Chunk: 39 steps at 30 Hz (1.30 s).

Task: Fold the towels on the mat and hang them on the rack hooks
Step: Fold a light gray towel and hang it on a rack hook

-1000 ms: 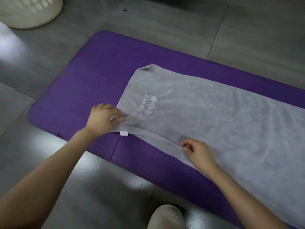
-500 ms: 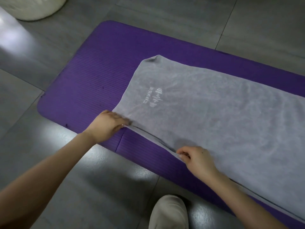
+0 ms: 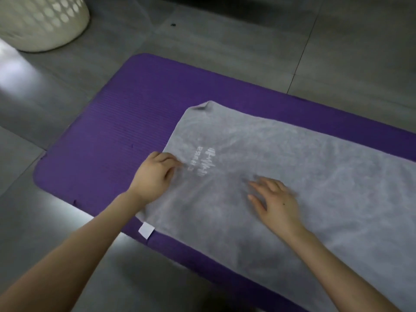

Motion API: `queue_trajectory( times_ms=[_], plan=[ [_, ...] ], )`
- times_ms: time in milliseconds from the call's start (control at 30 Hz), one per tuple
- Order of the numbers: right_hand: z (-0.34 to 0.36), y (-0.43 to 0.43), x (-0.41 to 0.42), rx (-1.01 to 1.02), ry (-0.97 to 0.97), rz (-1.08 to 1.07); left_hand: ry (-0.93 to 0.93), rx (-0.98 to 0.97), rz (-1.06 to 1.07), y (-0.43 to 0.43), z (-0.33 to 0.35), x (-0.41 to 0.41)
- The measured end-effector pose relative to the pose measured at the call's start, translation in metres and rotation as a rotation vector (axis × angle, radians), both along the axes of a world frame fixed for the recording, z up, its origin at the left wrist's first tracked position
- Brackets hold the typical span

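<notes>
- Towel (image 3: 304, 188): grey, spread flat on the purple mat (image 3: 117, 131); no fold made yet; rack not in view.
- My right hand (image 3: 275, 200): fingers straight and spread, palm down on the cloth; it grips nothing.
- My left hand (image 3: 155, 176): fingers curled at the short edge beside the printed logo (image 3: 206, 163); blurred, so I cannot tell whether they pinch the fabric.
- Handling, judged: light, thin, limp; it will sag and crease.
- Hold advised: both corners of the short edge, one by the white label (image 3: 146, 230).

Grey tiled floor (image 3: 225, 37), glossy light patches; cream perforated laundry basket (image 3: 42, 19) far left corner.
</notes>
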State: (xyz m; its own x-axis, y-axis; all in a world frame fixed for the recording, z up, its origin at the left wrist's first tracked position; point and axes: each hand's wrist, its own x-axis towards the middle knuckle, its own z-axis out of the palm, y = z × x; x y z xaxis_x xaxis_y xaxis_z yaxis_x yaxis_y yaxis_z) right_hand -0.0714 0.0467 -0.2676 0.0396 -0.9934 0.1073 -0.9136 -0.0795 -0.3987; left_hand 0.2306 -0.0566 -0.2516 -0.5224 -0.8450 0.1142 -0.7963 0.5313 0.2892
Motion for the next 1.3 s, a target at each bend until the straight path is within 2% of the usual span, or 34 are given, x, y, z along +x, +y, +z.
queue_trajectory(
  times_ms=[100, 267, 467, 633, 767, 867, 967, 1033, 1133, 1300],
  plan=[
    [-0.012, -0.040, -0.013, 0.052, 0.111, -0.033, 0.056, -0.014, 0.085, -0.038, -0.007, -0.040],
    [-0.043, -0.073, -0.027, 0.243, 0.245, -0.070, 0.032, 0.112, 0.116, -0.085, -0.031, -0.083],
    [-0.060, -0.071, -0.029, 0.223, 0.322, -0.075, -0.039, 0.144, 0.186, -0.141, -0.058, -0.099],
    [-0.062, -0.073, -0.030, 0.176, 0.316, -0.071, -0.162, 0.119, 0.349, -0.171, -0.073, -0.101],
    [-0.061, -0.074, -0.031, 0.162, 0.328, -0.070, -0.192, 0.145, 0.348, -0.174, -0.074, -0.101],
    [-0.058, -0.074, -0.029, 0.206, 0.347, -0.066, -0.066, 0.188, 0.318, -0.166, -0.064, -0.092],
    [-0.057, -0.072, -0.029, 0.219, 0.350, -0.071, 0.135, 0.122, 0.435, -0.125, -0.053, -0.066],
    [-0.051, -0.076, -0.022, 0.201, 0.334, -0.101, 0.090, 0.093, 0.509, -0.089, -0.053, -0.041],
    [-0.032, -0.097, 0.002, 0.081, 0.264, -0.109, -0.072, 0.147, 0.498, -0.051, -0.061, -0.009],
    [-0.009, -0.173, 0.052, 0.064, -0.014, -0.072, -0.159, 0.126, 0.471, -0.029, -0.068, 0.004]
  ],
)
